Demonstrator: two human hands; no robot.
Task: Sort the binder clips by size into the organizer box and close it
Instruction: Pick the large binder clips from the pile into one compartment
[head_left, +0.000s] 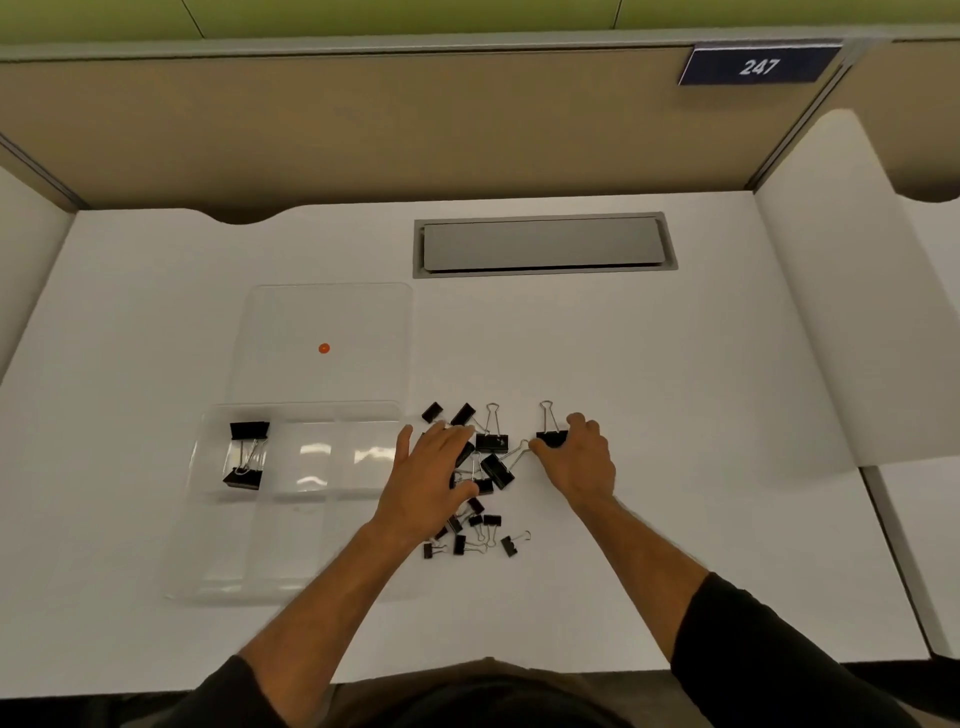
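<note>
A clear organizer box (291, 582) lies open on the white desk, its lid (324, 312) folded back with an orange dot on it. Two large black binder clips (245, 454) lie in its far-left compartment. A pile of black binder clips (485, 519) of several sizes lies right of the box. My left hand (431, 475) rests over the pile's left part with fingers spread and hides some clips. My right hand (579, 457) pinches a large binder clip (549, 434) at the pile's right edge, its wire handle pointing away from me.
A grey cable hatch (543, 244) is set into the desk behind the clips. Beige partition walls (363, 119) close the desk at the back and sides, with a sign reading 247 (758, 65). The desk's front edge (467, 670) is near my body.
</note>
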